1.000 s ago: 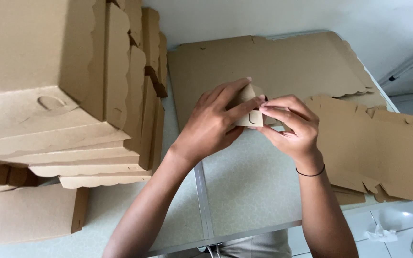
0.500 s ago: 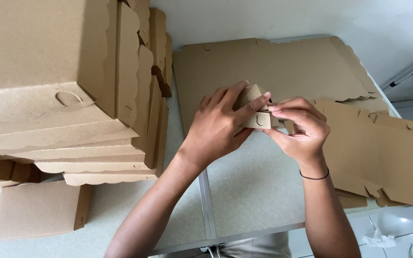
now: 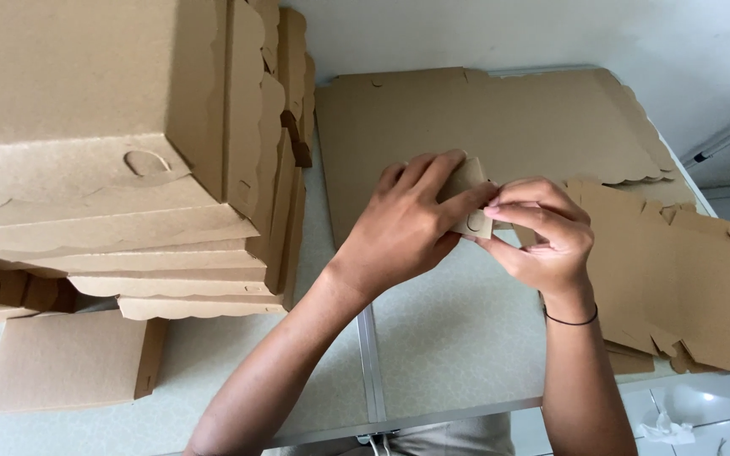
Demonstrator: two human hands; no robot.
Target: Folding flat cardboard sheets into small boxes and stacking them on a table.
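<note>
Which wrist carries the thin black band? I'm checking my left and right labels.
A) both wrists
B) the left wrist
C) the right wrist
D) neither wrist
C: the black band circles the wrist just below the right hand, while the wrist below the left hand is bare; both hands pinch a small cardboard piece.

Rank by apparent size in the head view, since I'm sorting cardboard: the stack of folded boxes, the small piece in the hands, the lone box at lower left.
1. stack of folded boxes, though nearness exaggerates it
2. lone box
3. small piece
</note>
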